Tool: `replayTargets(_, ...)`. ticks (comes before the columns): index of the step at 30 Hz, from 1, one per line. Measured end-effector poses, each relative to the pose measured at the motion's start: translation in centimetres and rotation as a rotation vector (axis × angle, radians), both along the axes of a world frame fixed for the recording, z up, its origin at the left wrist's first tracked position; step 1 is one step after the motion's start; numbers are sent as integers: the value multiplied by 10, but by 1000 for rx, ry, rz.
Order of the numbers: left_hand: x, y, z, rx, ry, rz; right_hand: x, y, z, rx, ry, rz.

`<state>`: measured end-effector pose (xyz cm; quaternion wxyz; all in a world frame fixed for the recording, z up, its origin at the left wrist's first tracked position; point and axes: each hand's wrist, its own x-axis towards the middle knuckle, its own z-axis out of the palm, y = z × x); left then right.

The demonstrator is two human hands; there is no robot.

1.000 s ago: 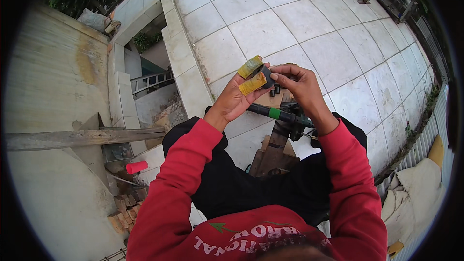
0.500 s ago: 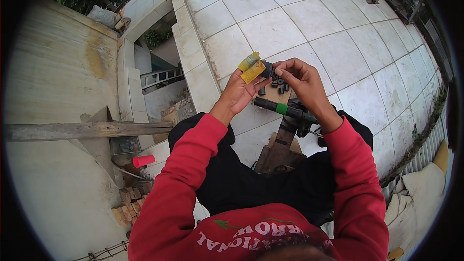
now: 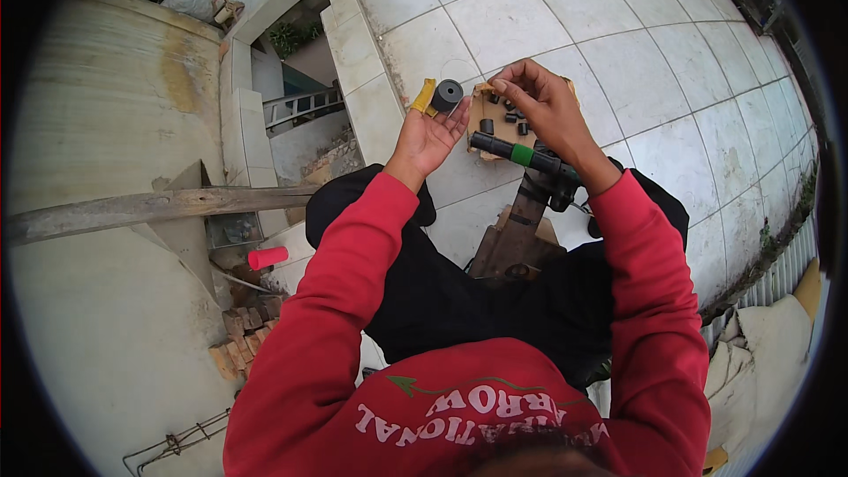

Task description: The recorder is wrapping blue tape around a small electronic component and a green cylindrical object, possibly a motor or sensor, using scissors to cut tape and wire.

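A left hand holds a black cylinder while the right hand pinches its fingertips just beside it.
The left hand, palm up, grasps the black cylinder among its fingers, the end with a round hole facing up; yellow tape wraps a finger beside it. The right hand has thumb and forefinger together, apart from the cylinder; whether they grip anything small I cannot tell. Below the right hand lies a piece of cardboard with several small black pieces on it, over the white tile floor. Nearer the person, a black tube with a green band points left, above a dark stand between the knees. A bright pink cup-like thing lies well apart, to the left.
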<state>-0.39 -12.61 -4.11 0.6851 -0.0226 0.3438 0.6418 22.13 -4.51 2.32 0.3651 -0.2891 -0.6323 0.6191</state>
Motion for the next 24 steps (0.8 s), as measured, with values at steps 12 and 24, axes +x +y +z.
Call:
replayTargets(12, 23, 4, -167, -436, -67, 87, -36, 37, -68, 266, -473, 118)
replayTargets(24, -23, 18, -27, -203, 925, -251, -34, 61, -99, 132, -440, 252)
